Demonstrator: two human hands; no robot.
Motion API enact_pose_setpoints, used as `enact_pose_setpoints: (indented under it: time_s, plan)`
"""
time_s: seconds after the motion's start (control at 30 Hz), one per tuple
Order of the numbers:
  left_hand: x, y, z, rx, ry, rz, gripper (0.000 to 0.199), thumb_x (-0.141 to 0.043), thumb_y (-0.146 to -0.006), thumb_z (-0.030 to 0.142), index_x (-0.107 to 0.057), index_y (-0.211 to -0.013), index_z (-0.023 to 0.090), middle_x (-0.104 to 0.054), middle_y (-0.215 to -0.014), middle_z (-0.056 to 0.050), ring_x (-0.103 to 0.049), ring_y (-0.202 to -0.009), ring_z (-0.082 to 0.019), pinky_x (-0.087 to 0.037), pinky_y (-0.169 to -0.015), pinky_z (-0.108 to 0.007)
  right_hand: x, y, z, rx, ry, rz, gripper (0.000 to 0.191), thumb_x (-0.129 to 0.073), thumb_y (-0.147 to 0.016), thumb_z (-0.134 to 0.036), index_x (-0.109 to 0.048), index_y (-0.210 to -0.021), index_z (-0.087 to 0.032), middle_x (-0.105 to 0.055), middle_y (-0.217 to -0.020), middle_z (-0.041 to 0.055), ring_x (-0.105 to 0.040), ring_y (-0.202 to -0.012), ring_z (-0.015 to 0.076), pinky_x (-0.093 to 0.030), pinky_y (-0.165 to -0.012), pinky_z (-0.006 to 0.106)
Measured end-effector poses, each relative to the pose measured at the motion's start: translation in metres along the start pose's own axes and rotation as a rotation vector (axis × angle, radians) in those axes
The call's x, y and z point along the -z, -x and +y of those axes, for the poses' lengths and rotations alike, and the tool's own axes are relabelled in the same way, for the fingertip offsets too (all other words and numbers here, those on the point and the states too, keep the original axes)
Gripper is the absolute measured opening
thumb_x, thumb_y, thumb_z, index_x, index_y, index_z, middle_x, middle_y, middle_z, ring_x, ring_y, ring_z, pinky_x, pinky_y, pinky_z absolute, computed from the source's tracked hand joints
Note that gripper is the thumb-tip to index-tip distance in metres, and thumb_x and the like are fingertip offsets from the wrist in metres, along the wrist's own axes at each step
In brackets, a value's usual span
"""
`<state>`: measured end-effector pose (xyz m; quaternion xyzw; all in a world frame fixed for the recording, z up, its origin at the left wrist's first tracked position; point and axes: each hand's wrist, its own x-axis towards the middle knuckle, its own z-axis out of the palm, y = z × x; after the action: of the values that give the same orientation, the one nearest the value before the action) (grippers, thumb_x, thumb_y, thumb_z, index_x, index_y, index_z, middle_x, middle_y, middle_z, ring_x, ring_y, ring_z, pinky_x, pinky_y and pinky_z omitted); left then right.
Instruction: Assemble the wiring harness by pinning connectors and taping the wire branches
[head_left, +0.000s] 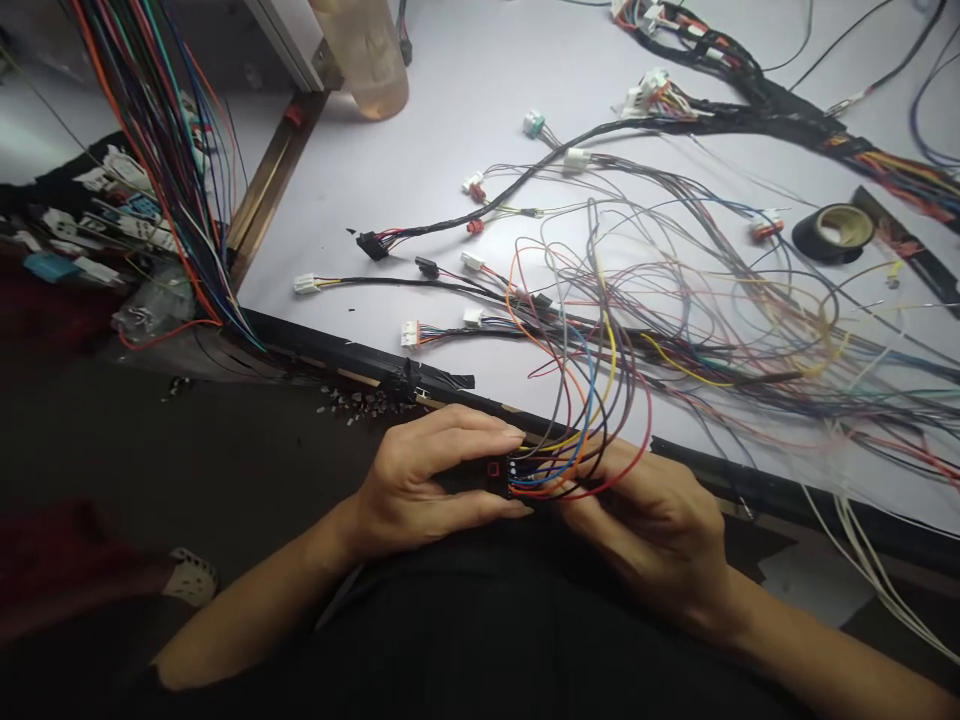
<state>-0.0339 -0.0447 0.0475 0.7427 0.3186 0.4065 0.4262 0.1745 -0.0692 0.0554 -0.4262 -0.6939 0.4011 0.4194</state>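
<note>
Between the thumb and fingers of my left hand (427, 480) is a black wire connector (496, 470) with a small red part on it. Several coloured wires (581, 465) come out of its right side and loop up over the table's edge. My right hand (652, 520) is closed at these wires, close to the connector; its fingertips are partly hidden behind them. Just beyond my hands, a white and orange connector (410, 334) lies on the white table (315, 200), its bundle running right.
Wire harnesses with white, black and green plugs spread across the table, tangled at the right. A tape roll (834, 234) lies there. A bottle (367, 60) stands at the back. Loose wires (161, 150) hang at the left, above a dark table edge (337, 355). A person's shoe (193, 577) shows lower left.
</note>
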Motion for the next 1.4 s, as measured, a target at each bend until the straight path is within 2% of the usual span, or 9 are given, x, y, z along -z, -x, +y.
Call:
enact_pose_setpoints:
  time_s: [0.1, 0.33, 0.6, 0.8, 1.0, 1.17, 1.27, 1.4]
  plan:
    - [0.000, 0.001, -0.002, -0.009, 0.000, 0.017, 0.050, -0.083, -0.066, 0.015, -0.067, -0.113, 0.011, -0.071, -0.099, -0.015, -0.069, -0.092, -0.021, -0.059, -0.079, -0.030, -0.001, 0.002, 0.000, -0.015, 0.007, -0.009, 0.013, -0.061, -0.083, -0.005, -0.066, -0.087, -0.016, -0.071, -0.079, 0.0030, -0.068, -0.072, 0.0112, -0.053, -0.066, 0.017]
    - [-0.001, 0.004, -0.004, 0.036, 0.057, 0.035, 0.051, -0.083, -0.066, 0.019, -0.067, -0.114, 0.015, -0.072, -0.099, -0.013, -0.070, -0.091, -0.020, -0.059, -0.079, -0.028, -0.002, 0.003, 0.000, -0.018, 0.030, -0.034, 0.016, -0.063, -0.083, -0.005, -0.066, -0.091, -0.018, -0.073, -0.083, 0.0032, -0.069, -0.074, 0.0136, -0.055, -0.065, 0.020]
    - [-0.002, 0.002, 0.001, 0.034, 0.092, 0.033, 0.049, -0.082, -0.068, 0.019, -0.067, -0.115, 0.016, -0.073, -0.098, -0.013, -0.070, -0.089, -0.020, -0.059, -0.078, -0.029, -0.004, 0.004, -0.001, 0.090, 0.109, -0.041, 0.023, -0.064, -0.082, -0.004, -0.065, -0.097, -0.021, -0.073, -0.085, 0.0020, -0.070, -0.076, 0.0141, -0.058, -0.069, 0.021]
    - [-0.004, 0.006, 0.001, 0.033, 0.051, 0.036, 0.047, -0.082, -0.068, 0.019, -0.068, -0.113, 0.015, -0.073, -0.096, -0.013, -0.070, -0.086, -0.019, -0.059, -0.075, -0.027, -0.005, 0.005, -0.001, 0.158, 0.137, -0.064, 0.023, -0.063, -0.084, -0.005, -0.063, -0.101, -0.019, -0.073, -0.094, 0.0043, -0.070, -0.085, 0.0140, -0.057, -0.080, 0.020]
    - [-0.007, 0.013, -0.002, 0.058, 0.044, 0.000, 0.047, -0.081, -0.068, 0.018, -0.068, -0.113, 0.014, -0.072, -0.096, -0.014, -0.070, -0.086, -0.019, -0.060, -0.075, -0.027, -0.004, 0.001, -0.001, 0.191, 0.189, -0.125, 0.019, -0.061, -0.085, -0.007, -0.064, -0.100, -0.020, -0.073, -0.086, 0.0056, -0.070, -0.078, 0.0172, -0.059, -0.070, 0.025]
    - [-0.010, 0.017, -0.005, 0.092, 0.068, -0.013, 0.048, -0.081, -0.068, 0.017, -0.069, -0.114, 0.015, -0.073, -0.096, -0.014, -0.070, -0.085, -0.019, -0.060, -0.074, -0.027, -0.004, 0.006, 0.005, 0.148, 0.181, -0.217, 0.011, -0.060, -0.086, -0.010, -0.065, -0.092, -0.017, -0.071, -0.080, 0.0065, -0.070, -0.073, 0.0182, -0.058, -0.064, 0.026]
    - [-0.011, 0.019, -0.006, 0.162, 0.086, -0.002, 0.049, -0.083, -0.066, 0.016, -0.070, -0.112, 0.018, -0.073, -0.097, -0.012, -0.070, -0.087, -0.019, -0.059, -0.078, -0.027, -0.003, 0.008, 0.009, 0.099, 0.121, -0.204, 0.014, -0.058, -0.087, -0.009, -0.066, -0.094, -0.017, -0.071, -0.083, 0.0061, -0.071, -0.078, 0.0173, -0.058, -0.070, 0.025]
    - [-0.014, 0.024, -0.009, 0.404, 0.260, -0.021, 0.067, -0.088, -0.057, 0.022, -0.066, -0.120, 0.022, -0.069, -0.112, -0.010, -0.066, -0.102, -0.023, -0.056, -0.091, -0.035, -0.003, 0.007, 0.012, 0.034, 0.050, -0.124, 0.012, -0.058, -0.087, -0.009, -0.067, -0.090, -0.016, -0.070, -0.080, 0.0053, -0.069, -0.073, 0.0143, -0.057, -0.067, 0.022]
